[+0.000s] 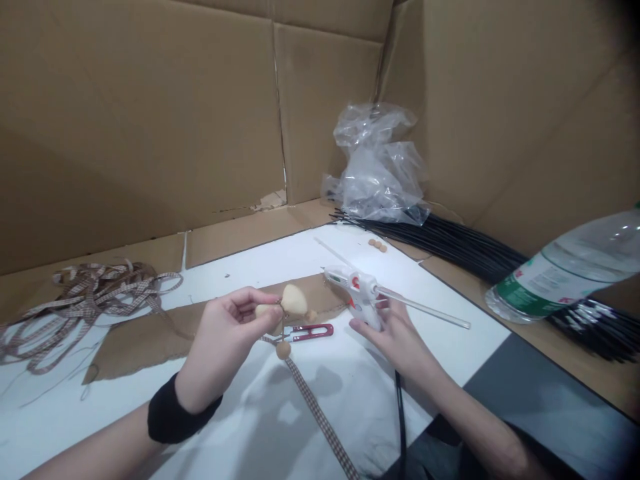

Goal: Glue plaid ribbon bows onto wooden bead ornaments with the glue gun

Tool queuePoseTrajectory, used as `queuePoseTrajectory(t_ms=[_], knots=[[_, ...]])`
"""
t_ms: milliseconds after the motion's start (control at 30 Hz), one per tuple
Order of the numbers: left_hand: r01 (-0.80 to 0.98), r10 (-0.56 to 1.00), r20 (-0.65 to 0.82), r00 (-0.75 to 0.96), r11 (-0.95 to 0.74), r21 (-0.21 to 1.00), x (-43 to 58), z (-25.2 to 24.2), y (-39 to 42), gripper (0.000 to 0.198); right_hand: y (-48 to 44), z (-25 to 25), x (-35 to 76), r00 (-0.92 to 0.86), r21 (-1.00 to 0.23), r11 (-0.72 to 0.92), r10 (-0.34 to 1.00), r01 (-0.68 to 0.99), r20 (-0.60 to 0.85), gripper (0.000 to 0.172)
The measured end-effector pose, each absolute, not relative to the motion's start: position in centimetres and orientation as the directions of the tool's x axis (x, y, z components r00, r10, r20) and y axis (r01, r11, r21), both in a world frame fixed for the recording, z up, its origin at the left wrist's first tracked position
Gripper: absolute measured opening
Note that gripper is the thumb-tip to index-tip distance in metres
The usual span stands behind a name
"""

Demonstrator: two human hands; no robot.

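Note:
My left hand (227, 337) is closed in a pinch on a small beige stuffed piece (293, 301) with a little ball (283, 350) hanging under it. A checked ribbon (320, 417) trails from it toward me. My right hand (395, 333) grips the handle of a white glue gun (357, 288) that rests on the table, nozzle pointing left, with a clear glue stick (425, 309) sticking out of its back. Red thread snips (310, 331) lie between my hands on a strip of cardboard.
A tangle of checked ribbon (85, 297) lies at the left. A crumpled plastic bag (377, 167) and a bundle of black rods (475, 250) sit at the back right. A plastic water bottle (570, 270) lies on its side at right. Cardboard walls (150, 120) enclose the white table (250, 267).

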State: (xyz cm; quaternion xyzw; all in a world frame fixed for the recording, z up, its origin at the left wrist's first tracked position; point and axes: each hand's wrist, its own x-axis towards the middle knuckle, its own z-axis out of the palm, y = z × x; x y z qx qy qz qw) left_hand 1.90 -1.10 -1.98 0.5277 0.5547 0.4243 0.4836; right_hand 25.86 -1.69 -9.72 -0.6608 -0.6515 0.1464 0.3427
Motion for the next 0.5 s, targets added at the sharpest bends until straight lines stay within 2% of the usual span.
queuePoseTrajectory(t_ms=[67,133,300,400,500], knots=[[0.165,0.993,-0.111,0.029,0.105,0.981,2.2,-2.1,-1.2,0.015,-0.1,-9.2,25.2,0.005,-0.690,0.105,0.988,0.716,0.155,0.037],[0.161,0.992,-0.126,0.030,0.120,0.980,2.4,-2.2,-1.2,0.015,1.0,-8.6,24.6,-0.019,-0.716,0.095,0.993,0.692,0.113,0.035],[0.169,0.989,-0.150,0.012,0.146,0.975,2.5,-2.5,-0.8,0.019,-0.5,-7.5,24.8,0.039,-0.725,0.073,0.990,0.684,0.137,0.041],[0.147,0.989,-0.150,0.012,0.147,0.978,2.4,-2.8,-0.4,0.020,-3.5,-6.8,25.1,0.133,-0.750,-0.002,0.984,0.662,0.115,0.040],[0.106,0.987,-0.159,0.007,0.158,0.982,2.5,-2.9,-0.2,0.022,-6.3,-6.3,24.5,0.066,-0.781,0.056,0.990,0.623,0.124,0.036]])
